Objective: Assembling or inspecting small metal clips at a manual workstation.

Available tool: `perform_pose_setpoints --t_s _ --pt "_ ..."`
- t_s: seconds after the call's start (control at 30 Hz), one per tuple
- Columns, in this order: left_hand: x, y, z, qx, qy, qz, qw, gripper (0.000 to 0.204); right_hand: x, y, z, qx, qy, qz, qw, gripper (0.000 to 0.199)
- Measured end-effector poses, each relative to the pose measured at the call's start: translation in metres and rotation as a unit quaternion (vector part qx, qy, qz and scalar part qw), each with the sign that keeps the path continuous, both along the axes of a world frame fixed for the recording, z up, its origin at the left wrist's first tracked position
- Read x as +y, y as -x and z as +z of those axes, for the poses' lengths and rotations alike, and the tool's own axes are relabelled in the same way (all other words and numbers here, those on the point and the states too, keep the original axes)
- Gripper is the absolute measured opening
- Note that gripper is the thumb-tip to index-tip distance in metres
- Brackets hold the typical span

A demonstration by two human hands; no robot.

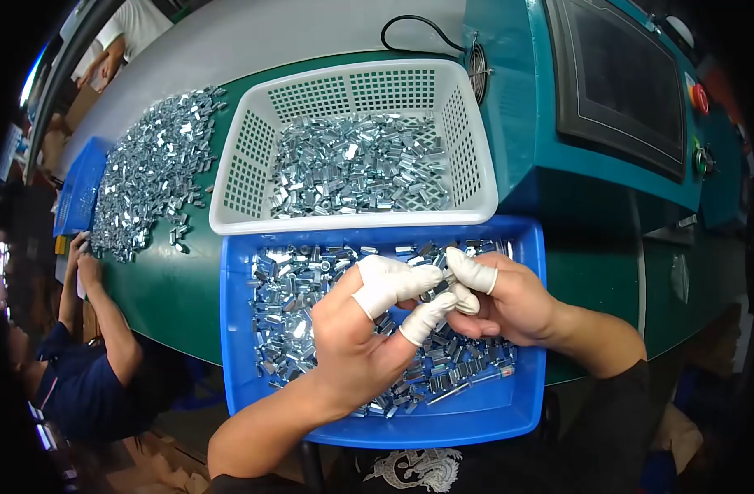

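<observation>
My left hand (360,329) and my right hand (517,305) meet above a blue tray (459,435), with white finger cots on several fingertips. Both are closed in a pinch, fingertips touching around a small metal piece (441,290), mostly hidden by the fingers. Silver hexagonal metal sleeves (286,329) lie loose across the tray below. A thin rod-like tool (469,385) with a clear, reddish-tipped end rests among them near the right front.
A white perforated basket (352,221) of similar sleeves stands behind the tray. Farther left are a large heap of sleeves (150,169) and a blue bin (82,188), with a co-worker's hands (82,259) beside them. A teal machine (508,123) with a screen (620,86) flanks the right.
</observation>
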State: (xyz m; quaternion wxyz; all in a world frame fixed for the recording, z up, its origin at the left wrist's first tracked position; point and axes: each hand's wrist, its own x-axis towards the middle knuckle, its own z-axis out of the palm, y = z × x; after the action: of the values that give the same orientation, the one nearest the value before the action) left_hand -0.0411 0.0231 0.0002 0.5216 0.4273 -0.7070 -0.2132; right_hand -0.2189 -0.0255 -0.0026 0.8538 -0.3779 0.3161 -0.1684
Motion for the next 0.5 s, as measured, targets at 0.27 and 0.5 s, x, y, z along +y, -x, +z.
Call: perform_pose_setpoints --t_s 0.27,0.5 --pt "-0.001 -0.007 0.003 -0.02 -0.002 -0.022 1.0 0.026 -0.004 -0.001 0.0 -0.003 -0.069 0.062 0.996 0.048" --pt "-0.028 -0.036 -0.006 0.05 -0.057 0.163 0.984 0.02 -0.007 -0.001 0.0 0.02 0.02 -0.125 0.992 0.051"
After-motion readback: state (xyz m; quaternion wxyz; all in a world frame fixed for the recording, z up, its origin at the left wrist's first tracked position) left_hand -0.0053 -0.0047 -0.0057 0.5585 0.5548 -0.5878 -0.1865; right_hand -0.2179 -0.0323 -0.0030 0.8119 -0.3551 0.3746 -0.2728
